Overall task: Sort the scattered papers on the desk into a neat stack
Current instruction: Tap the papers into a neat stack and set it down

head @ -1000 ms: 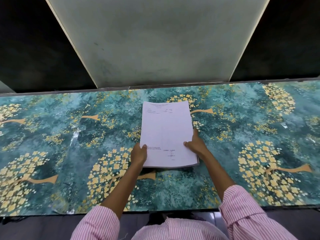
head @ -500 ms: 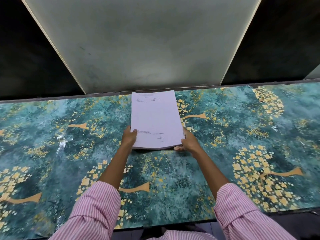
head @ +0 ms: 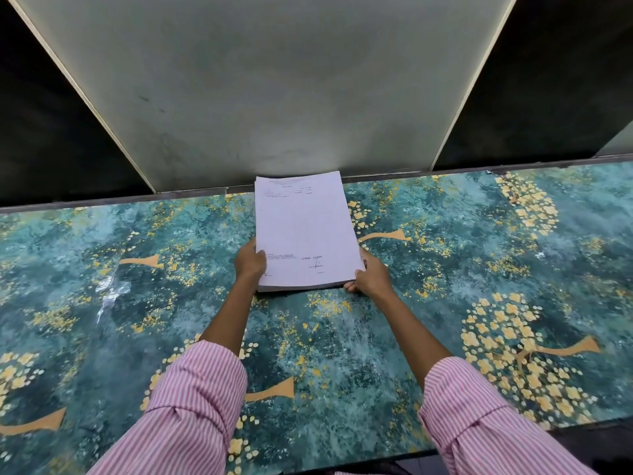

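Pink-striped sleeves [head: 191,416] are seen nearest, one at each side, with bare forearms stretched forward over the teal, flower-patterned desk [head: 102,303]. Beyond them the left hand [head: 250,264] is curled round the near left corner of the stack of papers [head: 305,231], and the right hand [head: 371,277] is clamped on the near right corner, its thumb tucked at the near edge. The stack is thus held at its near end only, and neither hand can be called the closer. Its long axis is pointed away from the body, so every sheet lies beyond the grip. The far short edge is found at the desk's back edge, at the foot of the pale upright panel [head: 274,80]; whether it touches cannot be told. Little room for further forward travel is judged to remain, so a setting-down is expected.
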